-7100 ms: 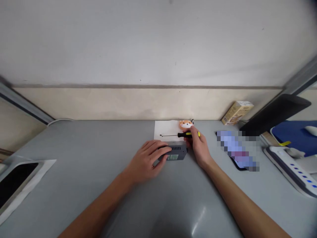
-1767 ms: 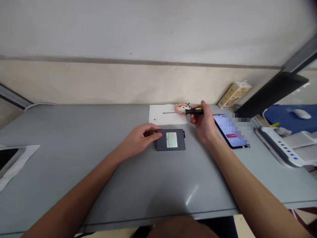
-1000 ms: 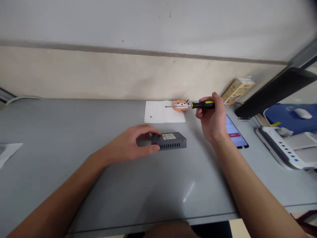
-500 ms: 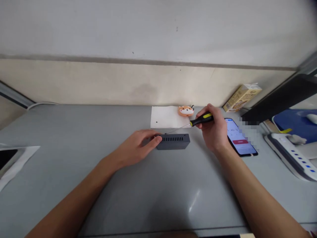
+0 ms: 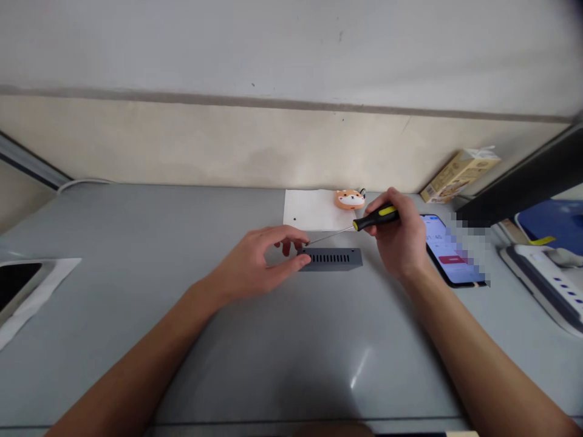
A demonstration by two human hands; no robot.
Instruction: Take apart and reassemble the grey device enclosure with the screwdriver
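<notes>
A dark grey slotted box (image 5: 337, 260) stands on the table, its row of vents and a corner hole facing up. My left hand (image 5: 268, 258) is closed around its left end, thumb on the near side and curled fingers at the far side. My right hand (image 5: 398, 237) grips the black and yellow handle of a screwdriver (image 5: 376, 217). The thin shaft slants down leftward, its tip close to my left index finger above the box's left end. A tiny dark piece shows at the tip; I cannot make out its kind.
Behind the box lies a white paper (image 5: 310, 209) with a small dark speck and an orange animal-faced case (image 5: 350, 199). To the right are a lit phone (image 5: 450, 258), a carton (image 5: 460, 175) and a white power strip (image 5: 542, 273). A dark-screened device (image 5: 20, 282) lies far left.
The view has shifted slightly, moving most things to the right. My left index finger has lifted off the box's corner, and the screwdriver tip now shows beside it.
</notes>
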